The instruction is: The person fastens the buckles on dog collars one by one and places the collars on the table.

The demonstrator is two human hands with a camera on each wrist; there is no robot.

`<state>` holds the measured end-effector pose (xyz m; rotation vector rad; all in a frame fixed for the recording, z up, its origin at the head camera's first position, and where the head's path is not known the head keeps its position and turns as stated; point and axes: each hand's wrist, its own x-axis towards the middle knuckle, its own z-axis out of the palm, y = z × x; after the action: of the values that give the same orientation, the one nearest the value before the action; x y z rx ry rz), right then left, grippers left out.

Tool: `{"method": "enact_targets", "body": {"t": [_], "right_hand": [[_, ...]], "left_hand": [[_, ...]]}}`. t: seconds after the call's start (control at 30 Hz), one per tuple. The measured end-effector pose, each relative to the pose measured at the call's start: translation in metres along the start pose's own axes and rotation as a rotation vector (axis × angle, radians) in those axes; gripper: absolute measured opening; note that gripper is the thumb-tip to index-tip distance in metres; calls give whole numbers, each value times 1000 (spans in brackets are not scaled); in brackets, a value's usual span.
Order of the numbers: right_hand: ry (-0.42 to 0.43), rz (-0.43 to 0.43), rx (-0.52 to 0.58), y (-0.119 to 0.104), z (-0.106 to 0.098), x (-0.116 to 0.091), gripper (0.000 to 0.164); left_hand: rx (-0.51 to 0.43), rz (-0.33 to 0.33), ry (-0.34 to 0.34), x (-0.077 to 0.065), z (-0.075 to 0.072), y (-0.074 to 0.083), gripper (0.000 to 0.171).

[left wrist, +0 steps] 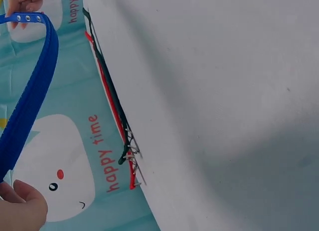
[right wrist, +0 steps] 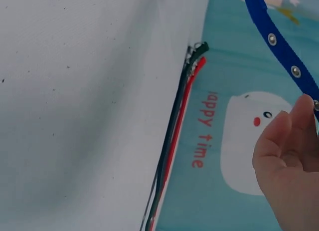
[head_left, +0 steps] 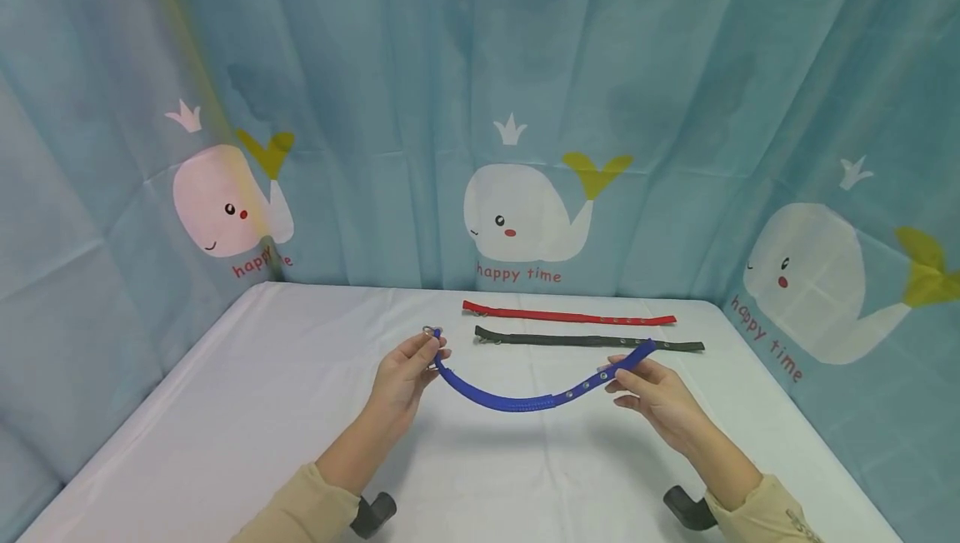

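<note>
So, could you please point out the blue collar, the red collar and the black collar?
blue collar (head_left: 517, 403): head view, sagging middle.
red collar (head_left: 570, 316): head view, mid-strap.
black collar (head_left: 592, 342): head view, mid-strap.

collars – 3: blue collar (head_left: 525, 397) 1 | red collar (head_left: 567, 316) 1 | black collar (head_left: 588, 341) 1 – hands 2

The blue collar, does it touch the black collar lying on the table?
Apart. In the head view the blue collar hangs between both hands above the table, and white cloth shows between it and the black collar.
</note>
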<state>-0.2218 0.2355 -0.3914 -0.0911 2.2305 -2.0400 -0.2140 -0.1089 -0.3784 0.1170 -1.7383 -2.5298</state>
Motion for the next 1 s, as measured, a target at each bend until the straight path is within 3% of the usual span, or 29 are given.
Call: {"method": "enact_targets", "body": {"t": [0.2, 0.37, 0.77, 0.87, 1.0], "right_hand": [[20, -21, 40, -3, 6, 1, 44], [52, -27, 86, -7, 12, 3, 44], [121, -151, 115, -20, 29, 2, 11], [130, -159, 123, -22, 33, 3, 11], [147, -180, 41, -24, 38, 3, 20]], "left_hand": [[204, 35, 51, 0, 1, -1, 29], [238, 42, 45, -1, 0, 0, 28], [317, 74, -5, -8, 3, 1, 29], [324, 78, -17, -9, 4, 1, 29], [341, 84, -28, -11, 5, 1, 29]]}}
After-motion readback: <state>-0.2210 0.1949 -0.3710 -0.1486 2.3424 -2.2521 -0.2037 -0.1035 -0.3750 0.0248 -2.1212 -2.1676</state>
